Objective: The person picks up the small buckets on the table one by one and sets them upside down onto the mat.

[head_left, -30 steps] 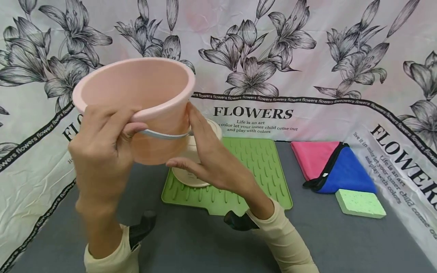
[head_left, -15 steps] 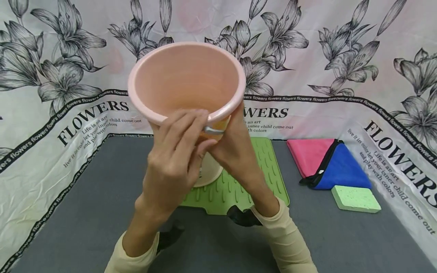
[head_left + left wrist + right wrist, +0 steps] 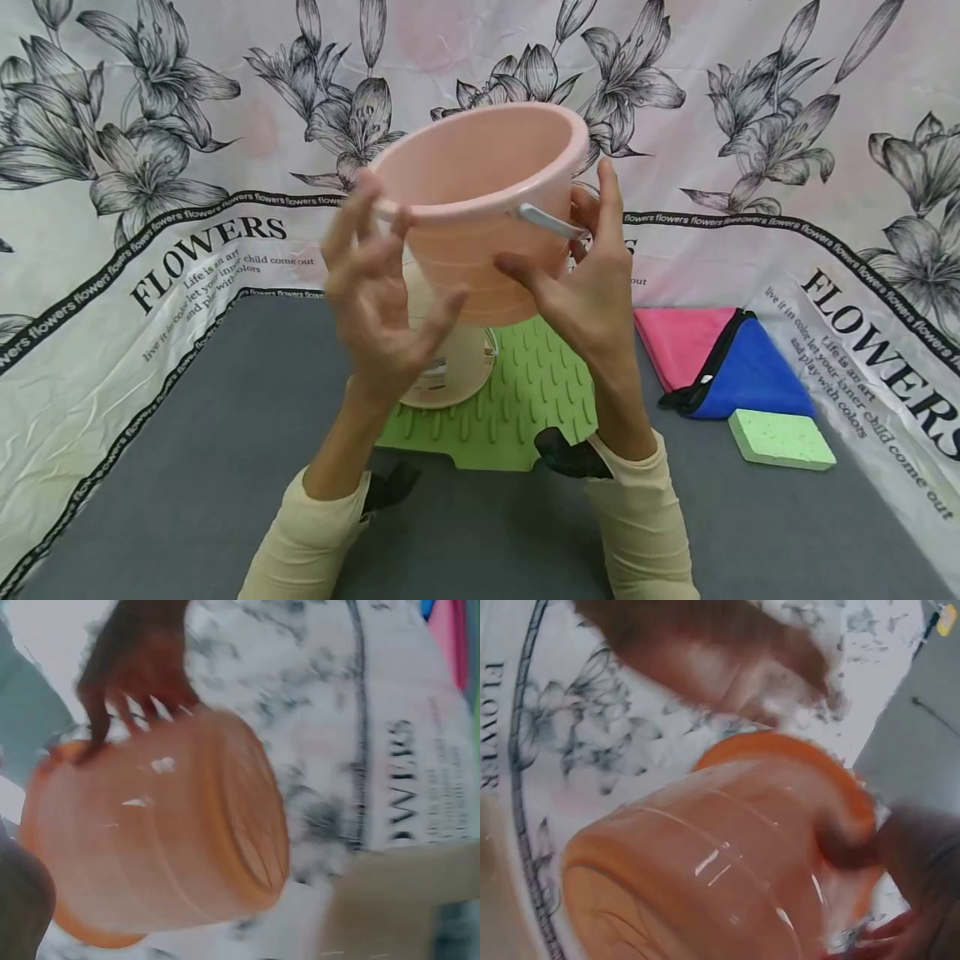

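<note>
A pink bucket [image 3: 487,242] with a light grey handle is tilted in mid-air above the table in the head view. My right hand [image 3: 588,292] grips its right side, thumb on the front wall and fingers round the far side. By the left of the rim, my left hand [image 3: 382,292] is blurred, its fingers spread and loosely bent; whether the fingertips touch the rim is unclear. Both wrist views show the bucket's ribbed wall and base, with the right hand [image 3: 146,667] at its upper side in the left wrist view.
Behind the hands, a cream round container [image 3: 450,375] stands on a green ridged mat [image 3: 525,400], partly hidden by the bucket. To the right lie a folded pink and blue cloth [image 3: 738,367] and a light green sponge [image 3: 782,438]. A flower-printed sheet [image 3: 300,242] borders the grey table.
The bucket has moved right and turned, bringing its handle to the right side. My left hand has loosened from the rim and spread its fingers; my right hand has moved slightly right with the bucket.
</note>
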`<state>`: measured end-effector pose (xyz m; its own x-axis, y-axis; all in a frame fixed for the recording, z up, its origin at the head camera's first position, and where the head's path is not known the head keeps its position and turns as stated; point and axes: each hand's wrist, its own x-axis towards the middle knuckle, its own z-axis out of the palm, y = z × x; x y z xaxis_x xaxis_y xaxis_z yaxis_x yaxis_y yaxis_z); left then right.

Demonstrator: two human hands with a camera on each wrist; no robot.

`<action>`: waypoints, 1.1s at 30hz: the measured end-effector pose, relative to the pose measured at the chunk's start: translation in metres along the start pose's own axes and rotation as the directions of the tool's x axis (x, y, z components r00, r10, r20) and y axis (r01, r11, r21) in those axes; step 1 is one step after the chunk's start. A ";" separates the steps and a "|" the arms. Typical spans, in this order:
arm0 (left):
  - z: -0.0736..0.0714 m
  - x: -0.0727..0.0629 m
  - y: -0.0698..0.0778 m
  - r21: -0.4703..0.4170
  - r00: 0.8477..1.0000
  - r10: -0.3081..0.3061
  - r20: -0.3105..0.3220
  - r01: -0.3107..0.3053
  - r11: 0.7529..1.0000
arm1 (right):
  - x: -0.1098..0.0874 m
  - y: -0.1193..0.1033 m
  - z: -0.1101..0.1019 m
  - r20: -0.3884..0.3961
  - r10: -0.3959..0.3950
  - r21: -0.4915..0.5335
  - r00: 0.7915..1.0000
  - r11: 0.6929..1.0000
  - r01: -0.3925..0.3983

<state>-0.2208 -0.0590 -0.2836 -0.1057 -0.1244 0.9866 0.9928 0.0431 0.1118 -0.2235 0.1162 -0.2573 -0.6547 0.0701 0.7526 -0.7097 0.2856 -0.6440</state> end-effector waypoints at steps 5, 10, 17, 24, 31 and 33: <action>0.005 -0.015 -0.036 -0.239 0.901 -0.424 -0.091 0.393 0.888 | 0.004 0.015 0.002 -0.089 -0.024 -0.059 0.996 0.998 0.019; -0.005 -0.024 -0.050 -0.306 0.853 -0.522 0.022 0.503 0.808 | 0.010 0.032 0.001 -0.081 0.002 -0.120 0.997 0.993 -0.012; -0.018 -0.028 -0.058 -0.043 0.727 -0.676 0.122 0.684 0.728 | 0.018 0.037 -0.013 -0.183 0.076 -0.014 0.980 0.997 -0.080; -0.033 -0.020 -0.061 0.001 0.699 -0.634 0.330 0.672 0.741 | 0.016 0.025 -0.045 -0.120 0.041 0.287 0.992 0.958 -0.005; -0.040 -0.020 -0.058 -0.084 0.690 -0.489 0.533 0.618 0.781 | 0.014 0.019 -0.068 -0.093 0.097 0.480 0.991 0.876 -0.040; -0.038 -0.023 -0.058 -0.079 0.702 -0.458 0.545 0.587 0.806 | 0.013 0.018 -0.072 -0.094 0.127 0.523 0.987 0.850 -0.060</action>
<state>-0.2735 -0.0961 -0.3168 -0.5597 0.4330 0.7065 0.7427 -0.1160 0.6595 -0.2264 0.1911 -0.2492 -0.7122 0.1958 0.6741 -0.7004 -0.2616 -0.6641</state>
